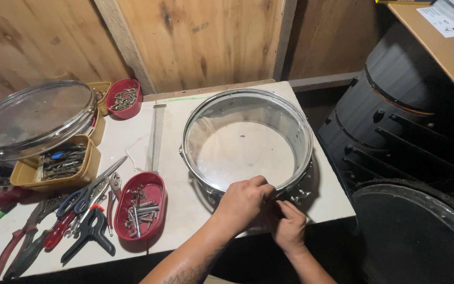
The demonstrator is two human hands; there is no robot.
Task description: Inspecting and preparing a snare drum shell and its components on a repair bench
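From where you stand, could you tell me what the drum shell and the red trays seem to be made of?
Drum shell: probably polished metal, since its wall gleams and mirrors light. Nearer red tray and far red tray: likely plastic, with a smooth, glossy, uniform colour.

Workshop setting, seen from above. A white worktable [185, 210] stands against a wall of bare wooden planks [195, 42]; a pale vertical batten [124, 44] crosses the planks behind the table's far left part. Right of the table, a stack of black drum shells [395, 115] fills a dark recess, with a black round drumhead [416, 236] in front of it. Above the stack, a cardboard sheet [437, 42] carries white paper [447, 21]. Lighting is warm, falling brightest on the table top.
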